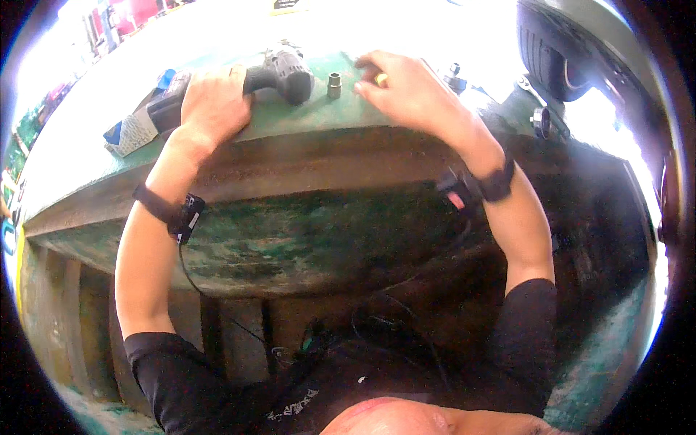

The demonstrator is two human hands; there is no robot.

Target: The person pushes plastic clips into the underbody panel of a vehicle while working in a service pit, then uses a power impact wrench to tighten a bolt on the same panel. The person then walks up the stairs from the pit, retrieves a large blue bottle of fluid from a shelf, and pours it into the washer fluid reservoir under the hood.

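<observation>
Power drill [292, 77] lies gripped in the left hand [215, 100]; past a metal socket [333, 86], the right hand [409, 87] curls, whether pinching anything I cannot tell.

Left forearm [145, 254] reached forward, leaning inward near top; left wrist [191, 147] nearly straight. Left grip [214, 105] sat back upward, fingers [235, 78] curled, firmly closed. Right forearm [522, 225] reached forward too, slanting inward; right wrist [478, 141] angled leftward. Right grip [415, 88] pointed left, forefinger [373, 59] above thumb [368, 93], tips apart, other fingers mostly hidden.
</observation>
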